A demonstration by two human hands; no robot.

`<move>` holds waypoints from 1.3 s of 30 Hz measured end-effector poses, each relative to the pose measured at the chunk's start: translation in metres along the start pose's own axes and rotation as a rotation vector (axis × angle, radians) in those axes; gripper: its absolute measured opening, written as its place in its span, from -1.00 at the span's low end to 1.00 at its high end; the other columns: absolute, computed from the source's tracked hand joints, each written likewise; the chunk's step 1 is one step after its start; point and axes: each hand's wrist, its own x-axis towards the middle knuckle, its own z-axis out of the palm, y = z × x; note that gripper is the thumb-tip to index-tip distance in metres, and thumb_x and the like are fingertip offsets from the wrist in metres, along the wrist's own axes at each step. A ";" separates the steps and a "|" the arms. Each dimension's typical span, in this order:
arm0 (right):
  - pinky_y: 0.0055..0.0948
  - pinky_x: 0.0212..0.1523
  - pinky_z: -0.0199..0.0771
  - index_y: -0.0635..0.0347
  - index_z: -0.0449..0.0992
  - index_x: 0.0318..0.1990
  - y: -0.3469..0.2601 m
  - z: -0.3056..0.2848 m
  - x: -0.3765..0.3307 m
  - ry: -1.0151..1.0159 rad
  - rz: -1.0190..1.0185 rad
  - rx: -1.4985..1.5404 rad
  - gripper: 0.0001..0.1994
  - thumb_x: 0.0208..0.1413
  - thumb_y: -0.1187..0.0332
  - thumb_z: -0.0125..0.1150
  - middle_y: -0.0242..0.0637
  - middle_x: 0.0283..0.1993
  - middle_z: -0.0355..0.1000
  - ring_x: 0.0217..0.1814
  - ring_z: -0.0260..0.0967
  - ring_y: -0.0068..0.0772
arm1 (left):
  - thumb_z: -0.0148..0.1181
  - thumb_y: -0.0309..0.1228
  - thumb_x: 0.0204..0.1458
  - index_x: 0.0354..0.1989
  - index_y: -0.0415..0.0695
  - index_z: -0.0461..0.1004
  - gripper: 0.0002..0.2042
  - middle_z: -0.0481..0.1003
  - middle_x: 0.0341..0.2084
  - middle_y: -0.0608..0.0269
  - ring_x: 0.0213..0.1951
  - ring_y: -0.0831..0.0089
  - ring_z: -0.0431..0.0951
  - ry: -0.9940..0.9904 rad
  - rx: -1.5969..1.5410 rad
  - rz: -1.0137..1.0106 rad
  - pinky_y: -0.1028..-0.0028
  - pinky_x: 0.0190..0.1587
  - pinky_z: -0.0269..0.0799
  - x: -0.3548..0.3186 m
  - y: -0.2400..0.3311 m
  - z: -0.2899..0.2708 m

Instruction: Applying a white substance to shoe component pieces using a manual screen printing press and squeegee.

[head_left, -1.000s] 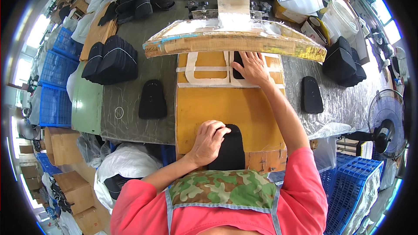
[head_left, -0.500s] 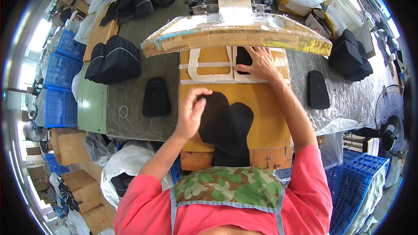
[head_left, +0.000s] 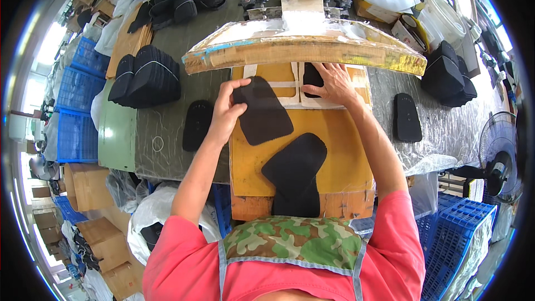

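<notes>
My left hand (head_left: pixel 228 110) pinches the edge of a black insole-shaped pad (head_left: pixel 263 112), held tilted above the left part of the yellow board (head_left: pixel 351 150). With fingers spread, my right hand (head_left: pixel 334 85) lies over another black pad (head_left: pixel 312 79), which sits in the right opening of a pale outlined template (head_left: pixel 287 100) on the board. Part of that pad is hidden by the hand. Nearer my body, black pads (head_left: pixel 298 161) overlap on the board and its front wooden edge. A raised wooden frame (head_left: pixel 306 53) hides the template's far side.
Single black pads lie left (head_left: pixel 198 125) and right (head_left: pixel 407 117) of the board. Banded stacks stand at the left (head_left: pixel 146 77) and right (head_left: pixel 446 72). A fan (head_left: pixel 499 161) and blue crates (head_left: pixel 460 239) are at the right.
My left hand has lifted its pad off the overlapping ones and carried it forward and left, toward the template. My right hand stays almost in place over the pad in the template.
</notes>
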 end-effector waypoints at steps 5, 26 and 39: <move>0.01 0.38 -0.13 0.08 0.22 0.33 0.011 0.003 -0.005 0.053 -0.021 -0.023 -0.07 -0.09 -0.41 0.11 -0.05 0.32 0.18 0.43 -0.03 -0.01 | -0.02 -0.68 0.01 0.10 -0.22 0.36 -0.58 0.44 -0.05 0.29 -0.01 0.49 0.43 -0.129 0.035 0.005 0.49 0.08 0.27 0.078 -0.038 0.006; -0.09 0.31 0.01 0.14 0.33 0.22 0.000 0.006 0.002 0.137 0.064 0.066 -0.46 0.17 0.04 0.14 -0.04 0.19 0.36 0.32 0.17 -0.09 | -0.10 -0.13 0.23 0.33 -0.30 0.07 -0.40 0.08 0.31 -0.13 0.36 -0.03 -0.01 -0.127 1.275 0.349 0.06 0.35 -0.11 0.089 -0.062 0.047; -0.08 0.35 -0.04 0.12 0.32 0.23 -0.007 0.002 0.007 0.110 0.066 0.069 -0.44 0.15 0.03 0.15 -0.06 0.23 0.32 0.35 0.14 -0.08 | -0.02 -0.28 0.19 0.31 -0.15 0.14 -0.48 0.20 0.25 -0.16 0.28 -0.08 0.16 -0.168 1.054 0.324 0.12 0.31 0.05 0.107 -0.057 0.039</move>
